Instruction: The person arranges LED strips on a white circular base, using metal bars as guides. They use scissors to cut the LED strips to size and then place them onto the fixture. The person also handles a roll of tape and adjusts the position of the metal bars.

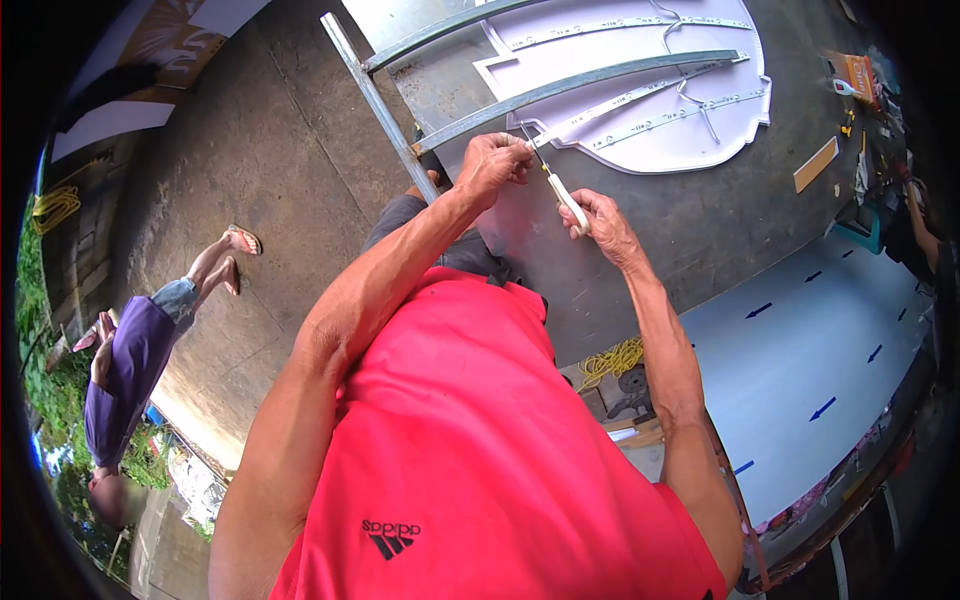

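My right hand (603, 228) is closed round the white handle of what look like scissors (563, 195), their thin dark blades pointing up and left. Beside the blades, my left hand (492, 168) pinches something small at its fingertips that I cannot make out. Both hands are at the near left edge of a white shaped panel (690, 145), which lies on a grey table (640, 240). Light strips (640, 92) with small round lamps run across the panel, joined by thin wires. One strip ends close to my left fingertips.
A metal frame (565, 83) of square bars reaches over the panel. An orange package (857, 75) and a flat wooden piece (816, 165) lie at right. Yellow cord (612, 362) sits below the table's edge, beside a pale blue sheet (800, 330). Another person (135, 365) stands at left.
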Demonstrator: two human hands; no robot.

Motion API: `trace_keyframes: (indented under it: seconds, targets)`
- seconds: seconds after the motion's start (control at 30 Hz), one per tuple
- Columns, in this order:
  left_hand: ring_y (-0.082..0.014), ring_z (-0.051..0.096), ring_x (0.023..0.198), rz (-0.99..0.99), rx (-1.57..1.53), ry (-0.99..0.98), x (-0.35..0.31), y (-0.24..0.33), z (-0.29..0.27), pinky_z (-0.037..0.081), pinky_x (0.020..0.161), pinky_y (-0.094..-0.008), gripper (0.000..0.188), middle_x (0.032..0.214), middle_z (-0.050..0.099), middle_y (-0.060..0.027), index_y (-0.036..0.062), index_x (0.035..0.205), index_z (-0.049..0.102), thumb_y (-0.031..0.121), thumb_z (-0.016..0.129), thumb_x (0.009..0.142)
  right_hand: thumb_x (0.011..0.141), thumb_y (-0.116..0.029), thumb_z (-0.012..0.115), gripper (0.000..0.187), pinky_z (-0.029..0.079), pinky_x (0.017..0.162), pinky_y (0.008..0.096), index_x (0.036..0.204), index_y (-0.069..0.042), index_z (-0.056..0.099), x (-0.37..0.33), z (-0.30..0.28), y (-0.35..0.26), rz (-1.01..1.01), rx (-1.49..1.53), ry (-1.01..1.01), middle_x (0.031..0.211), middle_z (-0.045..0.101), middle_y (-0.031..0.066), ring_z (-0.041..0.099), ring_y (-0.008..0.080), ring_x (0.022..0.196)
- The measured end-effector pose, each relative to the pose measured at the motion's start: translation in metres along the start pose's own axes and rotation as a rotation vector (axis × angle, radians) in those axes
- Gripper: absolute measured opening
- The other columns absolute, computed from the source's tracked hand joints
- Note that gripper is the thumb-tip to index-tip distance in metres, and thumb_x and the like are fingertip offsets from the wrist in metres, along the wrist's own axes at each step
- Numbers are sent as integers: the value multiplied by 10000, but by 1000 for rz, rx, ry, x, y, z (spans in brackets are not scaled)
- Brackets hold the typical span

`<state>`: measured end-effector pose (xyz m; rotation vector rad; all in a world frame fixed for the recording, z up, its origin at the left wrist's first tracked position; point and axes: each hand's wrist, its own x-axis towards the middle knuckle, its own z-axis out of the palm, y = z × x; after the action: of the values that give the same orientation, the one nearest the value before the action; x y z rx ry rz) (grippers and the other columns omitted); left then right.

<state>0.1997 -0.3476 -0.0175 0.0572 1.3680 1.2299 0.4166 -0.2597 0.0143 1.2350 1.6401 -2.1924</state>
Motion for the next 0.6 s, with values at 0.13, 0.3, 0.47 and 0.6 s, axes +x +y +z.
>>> trace_keyframes:
  seconds: [0.13,0.3,0.47,0.6]
  targets:
    - [-138,608,569,-5,-16,-2,0,0,0,536,552,-294,133,727,662,-82,-8,857,661,118,702,841,911,-302,714,311,461,625,251,958,1,668,-2,4,-1,-1,11,15,768,595,13,540,84,641]
    - [-139,607,565,-4,-14,7,-1,0,1,539,554,-295,127,726,662,-83,-10,857,662,108,703,837,908,-294,713,308,464,624,251,967,5,668,-3,4,4,-33,52,16,773,598,15,546,87,647]
    - [-144,612,572,-2,-1,-4,-6,-3,2,541,560,-295,138,732,665,-87,-15,865,666,115,708,843,897,-289,716,310,467,629,255,969,8,668,-10,1,5,-18,22,17,771,604,20,548,91,652]
    - [-149,619,582,-7,4,-17,-10,-10,2,543,570,-296,146,738,668,-90,-14,874,671,124,711,851,884,-316,727,336,467,630,256,967,4,669,-17,-1,4,-1,-19,15,766,610,24,553,95,655]
